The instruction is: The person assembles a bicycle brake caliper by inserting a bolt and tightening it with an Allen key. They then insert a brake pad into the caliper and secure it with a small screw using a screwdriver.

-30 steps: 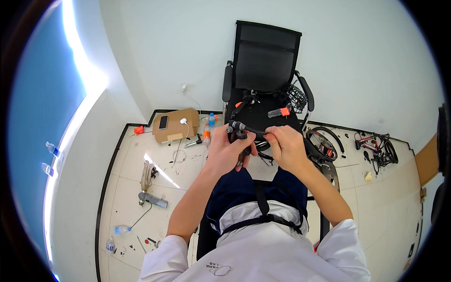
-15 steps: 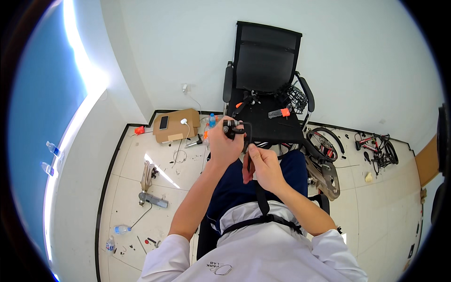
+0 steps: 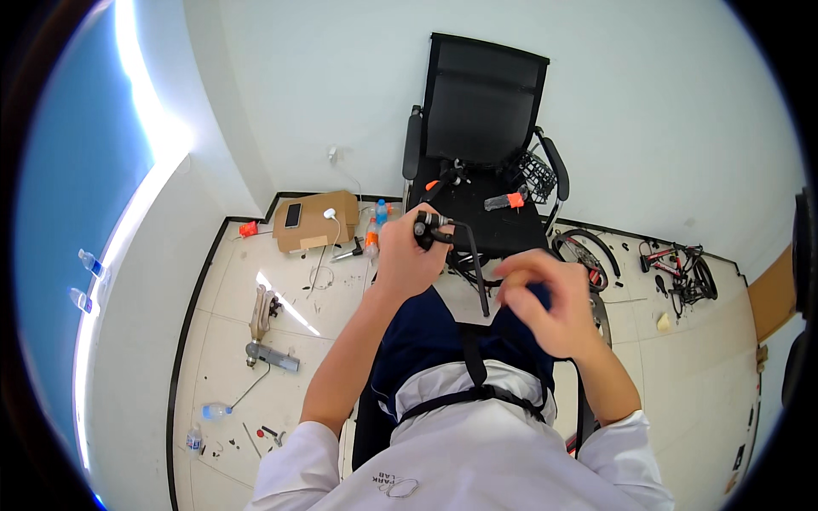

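My left hand [image 3: 402,262] is closed around a small black metal bicycle part [image 3: 433,228] with a silver band near its end; its exact kind I cannot make out. A dark L-shaped hex key [image 3: 479,277] has its short end at the part's right side, while the long arm hangs down toward my lap. Right of the key, my right hand [image 3: 552,307] is off it, fingers loosely curled, apart and a little blurred, with nothing seen in them.
Ahead stands a black office chair [image 3: 481,119] carrying a black wire basket [image 3: 537,176] and other parts. Cardboard [image 3: 341,207] with a phone [image 3: 293,215] lies at left. A power tool [image 3: 277,358] and bottles are on the left floor, bicycle parts [image 3: 677,268] on the right.
My right hand has let go of the hex key and moved right. The key's long arm now shows fully, hanging from the part. My left hand has shifted slightly right, keeping its grip.
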Demonstrator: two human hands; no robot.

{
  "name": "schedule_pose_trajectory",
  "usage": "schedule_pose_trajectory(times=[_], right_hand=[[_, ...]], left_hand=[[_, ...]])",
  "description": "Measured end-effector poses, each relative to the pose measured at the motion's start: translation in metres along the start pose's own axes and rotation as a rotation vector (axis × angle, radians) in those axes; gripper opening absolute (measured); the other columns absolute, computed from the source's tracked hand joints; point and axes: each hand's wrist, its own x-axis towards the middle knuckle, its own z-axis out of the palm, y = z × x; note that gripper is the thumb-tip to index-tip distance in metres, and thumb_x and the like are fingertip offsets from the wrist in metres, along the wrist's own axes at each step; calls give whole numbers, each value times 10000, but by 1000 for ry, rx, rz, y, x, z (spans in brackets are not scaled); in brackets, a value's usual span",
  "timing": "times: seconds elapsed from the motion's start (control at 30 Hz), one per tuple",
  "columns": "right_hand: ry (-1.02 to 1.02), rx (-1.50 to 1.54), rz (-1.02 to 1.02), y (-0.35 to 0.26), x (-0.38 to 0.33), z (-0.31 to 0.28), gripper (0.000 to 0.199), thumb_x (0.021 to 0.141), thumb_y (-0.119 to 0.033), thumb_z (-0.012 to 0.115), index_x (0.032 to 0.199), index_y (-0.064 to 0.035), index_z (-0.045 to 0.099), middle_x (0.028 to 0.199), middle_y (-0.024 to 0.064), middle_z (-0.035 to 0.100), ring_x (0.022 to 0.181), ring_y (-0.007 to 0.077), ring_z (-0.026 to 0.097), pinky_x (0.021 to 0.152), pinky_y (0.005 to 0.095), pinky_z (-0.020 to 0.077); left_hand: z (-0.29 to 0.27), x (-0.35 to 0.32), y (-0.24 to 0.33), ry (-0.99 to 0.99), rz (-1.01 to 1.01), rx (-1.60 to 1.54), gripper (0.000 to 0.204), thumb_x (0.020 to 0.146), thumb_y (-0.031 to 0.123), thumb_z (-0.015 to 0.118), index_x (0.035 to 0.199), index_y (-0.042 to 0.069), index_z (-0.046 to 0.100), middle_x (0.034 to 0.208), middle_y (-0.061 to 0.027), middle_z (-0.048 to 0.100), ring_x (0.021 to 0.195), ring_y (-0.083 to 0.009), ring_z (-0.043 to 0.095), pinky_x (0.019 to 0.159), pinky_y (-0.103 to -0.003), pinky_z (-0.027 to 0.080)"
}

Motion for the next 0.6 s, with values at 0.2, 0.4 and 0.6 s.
schedule_pose_trajectory(times=[0.2,0.4,0.6], right_hand=[[-3,-563,-756,-10,8,-4,339,649,-184,839,872,-37,632,830,66,595,639,213,593,551,304,481],[-58,-603,-795,-34,34,-19,299,662,-68,774,926,-24,642,769,54,635,550,172,580,433,274,427],[-198,-306,-511,-36,50,-19,237,735,14,686,959,-44,633,733,45,644,540,156,622,458,245,454]], left_hand=[[1,-6,26,-232,-178,-31,179,860,122,633,744,-1,573,587,-49,609,473,-88,557,450,-245,418],[0,-12,44,-443,-292,-67,119,825,70,592,747,-20,592,587,-41,602,422,-91,523,408,-240,413],[5,-14,40,-445,-356,-183,83,825,53,568,827,-27,586,610,-60,608,421,-96,524,408,-248,426]])
